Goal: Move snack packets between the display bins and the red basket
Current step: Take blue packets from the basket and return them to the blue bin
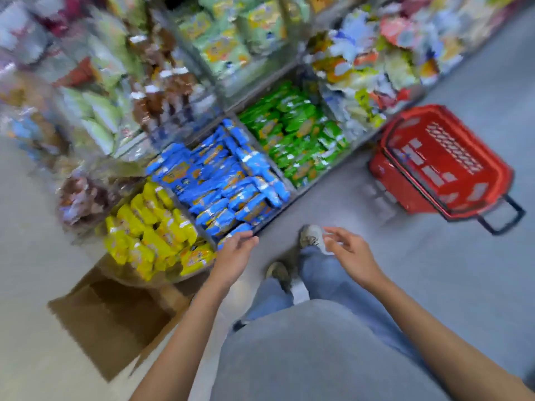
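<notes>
Hovering left hand [235, 254], right hand [351, 252], outstretched, relaxed

Glossy plastic snack packets [231, 180], red plastic basket [445, 160], matt brown cardboard box [115, 319], denim jeans [327, 273]

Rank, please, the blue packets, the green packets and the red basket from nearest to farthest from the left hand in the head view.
1. Blue packets, right at the fingers of the left hand.
2. Green packets, in the next bin, farther back and right.
3. Red basket, on the floor, far right.
</notes>
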`<state>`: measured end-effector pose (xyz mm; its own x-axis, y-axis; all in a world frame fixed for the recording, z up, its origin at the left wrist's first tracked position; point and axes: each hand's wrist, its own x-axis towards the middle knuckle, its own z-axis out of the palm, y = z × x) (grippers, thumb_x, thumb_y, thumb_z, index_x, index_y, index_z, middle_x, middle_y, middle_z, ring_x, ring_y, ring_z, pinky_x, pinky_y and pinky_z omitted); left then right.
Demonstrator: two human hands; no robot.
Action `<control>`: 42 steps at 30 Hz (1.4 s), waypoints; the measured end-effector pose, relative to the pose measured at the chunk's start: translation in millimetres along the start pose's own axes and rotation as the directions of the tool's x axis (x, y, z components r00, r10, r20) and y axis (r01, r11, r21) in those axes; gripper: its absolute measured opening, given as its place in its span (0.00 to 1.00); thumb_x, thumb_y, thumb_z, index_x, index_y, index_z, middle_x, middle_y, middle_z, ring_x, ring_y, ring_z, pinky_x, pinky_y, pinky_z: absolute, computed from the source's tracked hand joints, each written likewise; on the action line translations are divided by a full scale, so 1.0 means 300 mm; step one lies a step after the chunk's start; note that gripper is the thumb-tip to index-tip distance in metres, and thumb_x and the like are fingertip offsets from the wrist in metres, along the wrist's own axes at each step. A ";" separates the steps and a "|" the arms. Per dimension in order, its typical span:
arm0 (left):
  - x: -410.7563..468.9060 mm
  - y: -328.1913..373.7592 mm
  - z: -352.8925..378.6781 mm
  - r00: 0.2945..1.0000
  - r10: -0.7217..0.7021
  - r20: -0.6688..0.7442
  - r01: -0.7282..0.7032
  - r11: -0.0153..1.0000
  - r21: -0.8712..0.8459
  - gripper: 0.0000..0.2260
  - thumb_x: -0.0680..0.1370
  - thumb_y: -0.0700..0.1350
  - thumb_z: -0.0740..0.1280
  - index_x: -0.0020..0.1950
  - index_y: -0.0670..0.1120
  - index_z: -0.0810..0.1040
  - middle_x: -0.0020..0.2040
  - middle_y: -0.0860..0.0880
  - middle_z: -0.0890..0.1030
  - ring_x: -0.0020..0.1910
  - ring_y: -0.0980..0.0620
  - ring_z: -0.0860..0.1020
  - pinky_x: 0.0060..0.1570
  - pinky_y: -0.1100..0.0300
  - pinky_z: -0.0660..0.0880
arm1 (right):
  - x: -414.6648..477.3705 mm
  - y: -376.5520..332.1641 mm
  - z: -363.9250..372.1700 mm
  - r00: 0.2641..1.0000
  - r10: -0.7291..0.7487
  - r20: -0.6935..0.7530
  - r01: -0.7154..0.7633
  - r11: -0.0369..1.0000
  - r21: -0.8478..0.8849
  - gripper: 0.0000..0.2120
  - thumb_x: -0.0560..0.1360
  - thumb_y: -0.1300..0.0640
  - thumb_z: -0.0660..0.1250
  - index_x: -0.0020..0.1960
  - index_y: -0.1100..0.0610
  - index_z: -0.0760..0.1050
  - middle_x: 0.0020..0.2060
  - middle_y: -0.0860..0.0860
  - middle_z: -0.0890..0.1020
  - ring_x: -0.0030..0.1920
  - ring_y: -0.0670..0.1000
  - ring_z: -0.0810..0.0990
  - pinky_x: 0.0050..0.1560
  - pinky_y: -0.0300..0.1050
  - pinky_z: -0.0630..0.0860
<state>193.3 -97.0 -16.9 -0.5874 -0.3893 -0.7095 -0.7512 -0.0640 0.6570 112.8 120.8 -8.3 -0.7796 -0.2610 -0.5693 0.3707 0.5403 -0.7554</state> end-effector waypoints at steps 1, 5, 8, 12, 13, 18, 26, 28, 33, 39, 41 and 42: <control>0.025 0.034 0.043 0.997 0.020 0.070 -0.024 0.998 0.061 0.11 0.79 0.43 0.64 0.60 0.43 0.75 0.50 0.49 0.76 0.50 0.51 0.74 0.48 0.63 0.70 | -0.035 0.041 -0.034 0.997 0.029 -0.065 -0.026 0.999 0.047 0.12 0.76 0.65 0.63 0.59 0.63 0.75 0.50 0.56 0.80 0.44 0.47 0.77 0.44 0.30 0.73; 0.098 0.174 0.261 0.948 0.076 0.308 -0.162 0.950 0.266 0.13 0.79 0.40 0.64 0.62 0.38 0.74 0.52 0.47 0.75 0.53 0.52 0.73 0.58 0.55 0.70 | -0.166 0.219 -0.152 0.936 0.231 -0.266 -0.162 0.953 0.257 0.12 0.77 0.67 0.62 0.60 0.64 0.74 0.50 0.59 0.80 0.45 0.53 0.78 0.40 0.26 0.72; 0.130 0.278 0.446 0.893 0.109 0.436 -0.265 0.911 0.315 0.12 0.79 0.41 0.64 0.61 0.39 0.74 0.50 0.46 0.75 0.50 0.52 0.73 0.54 0.57 0.70 | -0.222 0.328 -0.216 0.859 0.368 -0.355 -0.219 0.892 0.395 0.12 0.78 0.66 0.61 0.60 0.64 0.74 0.50 0.62 0.81 0.46 0.60 0.80 0.45 0.38 0.76; 0.159 0.392 0.677 0.827 0.094 0.555 -0.347 0.862 0.371 0.11 0.79 0.40 0.64 0.60 0.39 0.75 0.43 0.51 0.76 0.40 0.59 0.73 0.45 0.64 0.70 | -0.195 0.395 -0.322 0.784 0.484 -0.389 -0.247 0.818 0.520 0.12 0.78 0.66 0.60 0.60 0.64 0.74 0.51 0.63 0.80 0.40 0.56 0.78 0.36 0.33 0.75; 0.165 0.417 0.725 0.823 0.095 0.560 -0.352 0.859 0.371 0.11 0.79 0.40 0.64 0.60 0.39 0.74 0.42 0.53 0.75 0.40 0.60 0.73 0.44 0.67 0.70 | -0.172 0.398 -0.358 0.781 0.493 -0.384 -0.248 0.808 0.535 0.12 0.78 0.65 0.60 0.60 0.63 0.74 0.51 0.63 0.80 0.39 0.56 0.78 0.35 0.33 0.75; 0.203 0.528 0.903 0.854 0.050 0.519 -0.304 0.856 0.418 0.10 0.79 0.40 0.64 0.59 0.40 0.75 0.52 0.44 0.77 0.53 0.48 0.75 0.62 0.51 0.72 | -0.033 0.368 -0.602 0.785 0.477 -0.396 -0.204 0.802 0.562 0.10 0.78 0.62 0.61 0.58 0.58 0.75 0.48 0.57 0.81 0.41 0.55 0.79 0.43 0.43 0.75; 0.341 0.652 1.027 0.922 -0.044 0.383 -0.125 0.905 0.406 0.07 0.79 0.41 0.64 0.56 0.44 0.75 0.52 0.43 0.79 0.49 0.48 0.77 0.49 0.61 0.73 | 0.278 0.276 -0.931 0.802 0.421 -0.423 -0.095 0.789 0.607 0.10 0.77 0.64 0.60 0.53 0.53 0.76 0.44 0.52 0.82 0.40 0.53 0.81 0.43 0.41 0.75; 0.401 0.703 1.076 0.931 -0.047 0.363 -0.107 0.913 0.393 0.06 0.79 0.40 0.64 0.56 0.44 0.75 0.51 0.44 0.78 0.48 0.49 0.76 0.42 0.67 0.71 | 0.367 0.268 -0.994 0.807 0.428 -0.407 -0.101 0.779 0.619 0.10 0.77 0.64 0.60 0.52 0.52 0.75 0.44 0.53 0.82 0.40 0.54 0.81 0.42 0.41 0.75; 0.591 0.889 1.301 0.936 -0.021 0.351 -0.157 0.868 0.472 0.10 0.78 0.40 0.64 0.59 0.41 0.76 0.52 0.43 0.79 0.49 0.47 0.77 0.52 0.58 0.74 | 0.605 0.283 -1.175 0.777 0.490 -0.394 -0.140 0.746 0.651 0.10 0.77 0.64 0.61 0.54 0.53 0.76 0.46 0.55 0.82 0.41 0.54 0.81 0.42 0.40 0.75; 0.886 1.007 1.671 0.891 0.147 0.429 -0.385 0.745 0.544 0.10 0.77 0.44 0.66 0.58 0.46 0.77 0.48 0.50 0.80 0.43 0.63 0.76 0.45 0.76 0.69 | 0.996 0.437 -1.327 0.739 0.557 -0.380 -0.173 0.701 0.692 0.09 0.76 0.64 0.63 0.55 0.56 0.75 0.45 0.57 0.81 0.39 0.52 0.79 0.43 0.38 0.75; 1.014 0.973 1.804 0.873 0.151 0.464 -0.426 0.699 0.574 0.11 0.77 0.44 0.66 0.60 0.45 0.76 0.52 0.49 0.81 0.45 0.61 0.77 0.49 0.70 0.71 | 1.163 0.557 -1.337 0.730 0.582 -0.358 -0.219 0.696 0.684 0.10 0.75 0.64 0.64 0.53 0.54 0.75 0.43 0.56 0.82 0.38 0.51 0.79 0.45 0.43 0.75; 1.086 0.942 1.867 0.863 0.152 0.481 -0.450 0.663 0.598 0.13 0.77 0.44 0.66 0.61 0.44 0.75 0.55 0.47 0.80 0.49 0.55 0.78 0.54 0.63 0.72 | 1.254 0.630 -1.334 0.724 0.596 -0.347 -0.244 0.692 0.680 0.09 0.74 0.64 0.64 0.53 0.54 0.76 0.41 0.55 0.82 0.37 0.51 0.79 0.44 0.45 0.74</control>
<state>-379.0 272.7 -205.1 -0.7664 0.0962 -0.6351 -0.4138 0.6823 0.6027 -312.5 444.7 -235.4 -0.5185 0.4113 -0.7497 0.7895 -0.1064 -0.6044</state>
